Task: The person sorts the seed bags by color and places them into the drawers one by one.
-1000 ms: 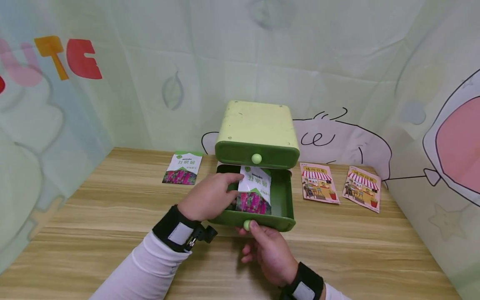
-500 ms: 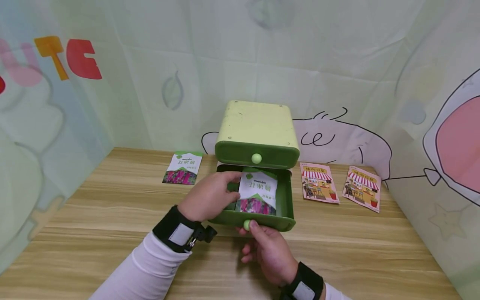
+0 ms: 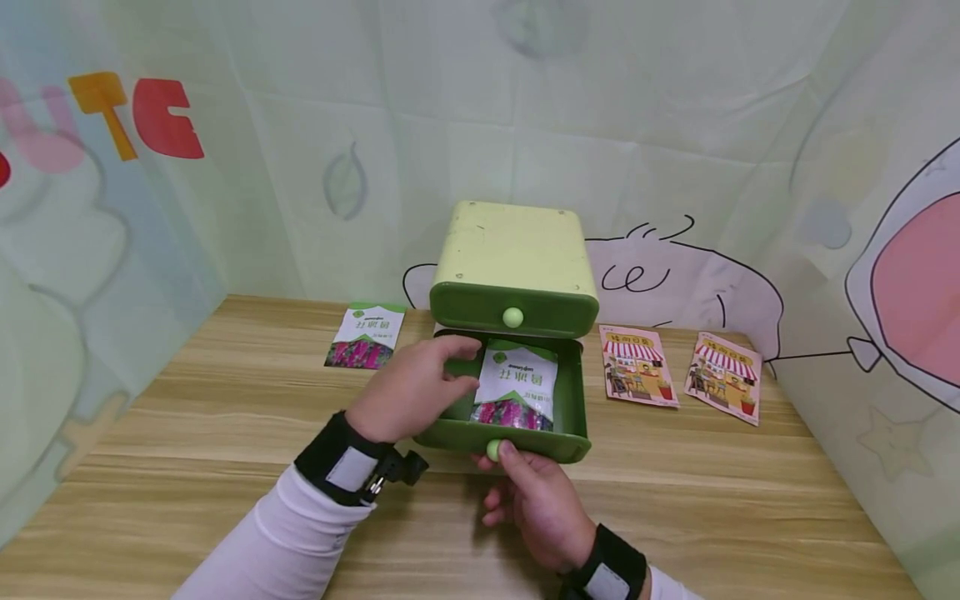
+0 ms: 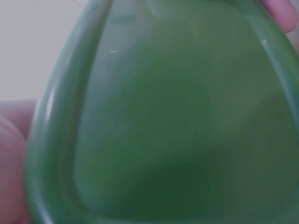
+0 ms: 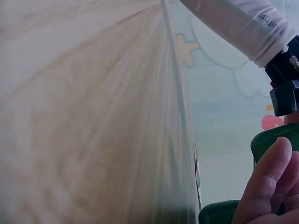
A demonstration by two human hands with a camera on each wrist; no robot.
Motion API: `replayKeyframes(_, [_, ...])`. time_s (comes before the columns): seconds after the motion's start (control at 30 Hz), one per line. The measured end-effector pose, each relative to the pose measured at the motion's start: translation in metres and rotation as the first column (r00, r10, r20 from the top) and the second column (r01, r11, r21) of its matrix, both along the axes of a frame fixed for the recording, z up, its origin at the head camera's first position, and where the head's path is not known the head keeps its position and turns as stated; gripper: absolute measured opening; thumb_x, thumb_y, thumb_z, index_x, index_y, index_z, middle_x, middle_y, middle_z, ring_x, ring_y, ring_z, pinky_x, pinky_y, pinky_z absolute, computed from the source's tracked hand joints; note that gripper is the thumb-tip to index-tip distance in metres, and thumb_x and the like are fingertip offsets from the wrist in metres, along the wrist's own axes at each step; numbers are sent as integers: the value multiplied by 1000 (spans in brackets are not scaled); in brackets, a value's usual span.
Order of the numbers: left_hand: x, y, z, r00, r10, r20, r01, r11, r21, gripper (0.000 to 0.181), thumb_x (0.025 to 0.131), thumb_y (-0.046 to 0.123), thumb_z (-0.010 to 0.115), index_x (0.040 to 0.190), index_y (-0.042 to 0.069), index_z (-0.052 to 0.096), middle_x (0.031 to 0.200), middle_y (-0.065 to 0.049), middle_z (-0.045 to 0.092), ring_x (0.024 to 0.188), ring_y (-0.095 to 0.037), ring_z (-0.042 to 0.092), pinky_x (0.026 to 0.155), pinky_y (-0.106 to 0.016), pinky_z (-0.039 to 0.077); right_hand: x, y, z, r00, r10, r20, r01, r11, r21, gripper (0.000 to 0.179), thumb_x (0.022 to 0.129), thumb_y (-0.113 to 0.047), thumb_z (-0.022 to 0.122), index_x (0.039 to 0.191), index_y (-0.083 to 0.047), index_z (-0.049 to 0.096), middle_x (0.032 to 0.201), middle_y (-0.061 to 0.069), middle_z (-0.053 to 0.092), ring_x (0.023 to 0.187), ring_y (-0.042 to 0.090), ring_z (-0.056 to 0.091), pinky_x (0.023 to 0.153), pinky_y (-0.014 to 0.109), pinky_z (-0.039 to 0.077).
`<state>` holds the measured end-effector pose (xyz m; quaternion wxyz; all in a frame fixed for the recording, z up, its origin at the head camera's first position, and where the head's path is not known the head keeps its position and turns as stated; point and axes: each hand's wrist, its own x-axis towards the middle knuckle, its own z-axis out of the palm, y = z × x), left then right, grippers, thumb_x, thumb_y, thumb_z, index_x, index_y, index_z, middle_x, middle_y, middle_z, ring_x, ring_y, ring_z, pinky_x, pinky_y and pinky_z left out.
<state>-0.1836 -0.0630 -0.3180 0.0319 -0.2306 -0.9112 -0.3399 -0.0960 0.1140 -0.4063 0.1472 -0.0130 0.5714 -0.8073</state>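
In the head view, a cream two-drawer box (image 3: 517,246) with green fronts stands at the back of the table, its lower drawer (image 3: 570,417) pulled out. Inside that drawer lies a white and green packet (image 3: 516,379) with magenta flowers printed on it. My left hand (image 3: 412,387) hovers over the drawer's left side, thumb and fingers parted, just clear of the packet. With thumb and fingers, my right hand (image 3: 543,508) pinches the pale green knob (image 3: 492,450) of the lower drawer. Green drawer front (image 4: 177,112) fills most of the left wrist view.
A matching flower packet (image 3: 365,336) lies on the table left of the box. To the right lie two pink packets with striped awnings, a nearer-to-box one (image 3: 639,367) and an outer one (image 3: 724,379). The upper drawer (image 3: 480,307) is closed. Printed cloth (image 3: 300,167) hangs behind.
The packet has settled flatter and slightly rightward in the drawer. My left hand has let go of it and drawn a little left. The right hand stays on the knob.
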Motion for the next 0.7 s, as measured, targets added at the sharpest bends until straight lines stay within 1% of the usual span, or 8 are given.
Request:
replayKeyframes(0.17, [1,-5,-1,1000,-18,2,17,995,103,34,88,29,66,120,17,61,115,3,63,78,-1,58,68,-31,54,0,0,0,1000,-1,-1,1,1000,3,37,96,-39,53,95,-4,64,97,6,63,63,15,55,57,29,53])
replayKeyframes(0.23, [2,-7,-2,999,-28,-20,31,989,148,32,89,30,64,118,18,62,114,4,63,80,-1,58,69,-31,54,0,0,-1,1000,-3,-2,3,1000,4,36,96,-38,53,95,-4,64,98,6,63,63,15,55,56,29,53])
replayKeyframes(0.3, [3,-10,-2,998,-24,-59,34,984,174,29,90,31,63,116,19,63,113,7,63,83,0,58,71,-33,54,0,-1,-1,1000,-5,-3,5,1000,3,36,96,-38,53,94,-4,64,98,6,63,63,15,55,56,29,53])
replayKeyframes(0.37, [4,-12,-3,994,-14,-109,34,982,186,27,91,32,62,115,20,63,111,9,63,87,0,56,73,-34,53,1,-1,-1,1000,-9,-4,9,1000,1,35,96,-38,53,93,-5,64,99,7,63,63,15,55,56,29,53])
replayKeyframes(0.53, [3,-18,-9,980,23,-195,24,972,235,24,92,28,61,113,18,65,108,6,66,96,-2,54,79,-40,52,1,-1,-1,1000,-15,-9,15,1000,-2,35,96,-38,52,93,-4,64,103,9,63,63,15,55,56,29,53])
replayKeyframes(0.63, [0,-24,-14,969,65,-238,-1,965,261,25,92,26,61,114,16,64,107,5,66,100,-4,53,84,-41,51,1,0,-1,1000,-14,-13,14,1000,-1,36,96,-38,52,93,-4,64,105,11,63,63,15,54,56,29,53])
replayKeyframes(0.7, [-2,-29,-17,958,100,-270,-25,962,270,26,91,26,61,114,14,65,108,3,66,101,-5,53,86,-41,50,1,0,-1,1000,-14,-14,14,1000,-1,36,96,-38,52,94,-4,64,106,12,62,63,15,54,56,29,53])
